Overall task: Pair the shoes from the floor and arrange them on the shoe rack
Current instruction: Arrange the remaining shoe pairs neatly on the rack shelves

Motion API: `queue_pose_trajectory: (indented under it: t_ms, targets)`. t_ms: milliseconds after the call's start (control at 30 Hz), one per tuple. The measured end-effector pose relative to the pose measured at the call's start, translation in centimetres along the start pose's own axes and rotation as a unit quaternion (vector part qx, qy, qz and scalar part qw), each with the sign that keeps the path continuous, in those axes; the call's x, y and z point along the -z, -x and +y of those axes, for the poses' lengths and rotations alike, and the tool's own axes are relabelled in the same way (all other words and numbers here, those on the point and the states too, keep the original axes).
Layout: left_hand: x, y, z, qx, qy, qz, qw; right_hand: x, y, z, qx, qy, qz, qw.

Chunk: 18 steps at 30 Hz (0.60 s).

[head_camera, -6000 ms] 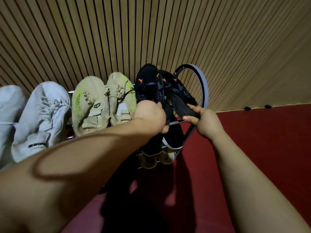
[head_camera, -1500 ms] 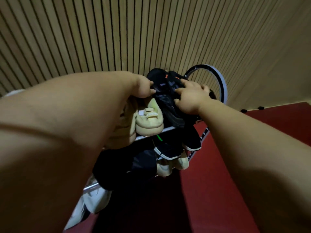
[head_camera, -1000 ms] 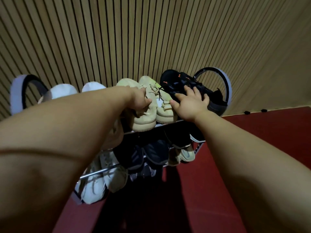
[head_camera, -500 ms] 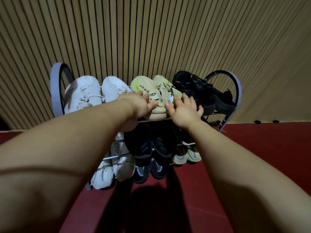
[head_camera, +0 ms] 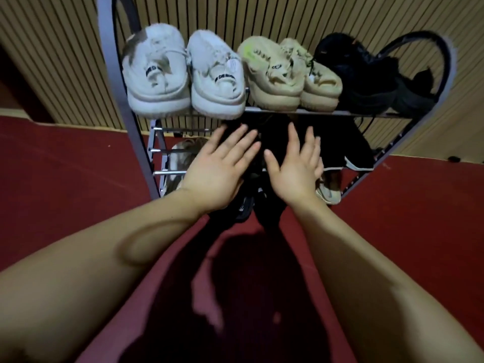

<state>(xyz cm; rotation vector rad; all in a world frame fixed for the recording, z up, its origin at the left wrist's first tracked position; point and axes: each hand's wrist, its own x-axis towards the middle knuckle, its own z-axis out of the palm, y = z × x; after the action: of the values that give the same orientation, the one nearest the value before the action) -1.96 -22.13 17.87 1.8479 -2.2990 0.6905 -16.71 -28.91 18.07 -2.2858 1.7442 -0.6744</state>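
Frame centre | my left hand [head_camera: 217, 176] and right hand [head_camera: 296, 176] hovered, fingers spread, holding nothing, before dark shoes [head_camera: 349, 150] on lower shoe rack [head_camera: 113, 66] | judged: nudge heels level, pairs touching.

The rack [head_camera: 113, 74] stood on the floor [head_camera: 65, 184]; its top shelf [head_camera: 366, 114] bore a white pair [head_camera: 159, 74], beige pair [head_camera: 275, 74], black pair [head_camera: 366, 74], left to right.
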Motion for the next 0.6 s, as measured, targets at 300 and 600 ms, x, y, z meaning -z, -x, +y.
queue_pose_trajectory:
  t_ms: [300, 600]
  targets:
    - [-4.6, 4.2, -1.0, 0.298, 0.101, -0.315, 0.895, -3.3, 0.2, 0.5, -0.011, 0.064, -0.173, 0.983]
    - [-5.5, 3.8, -1.2, 0.284, 0.131, -0.298, 0.902, -5.8, -1.2, -1.9, 0.089, 0.225, -0.146, 0.959]
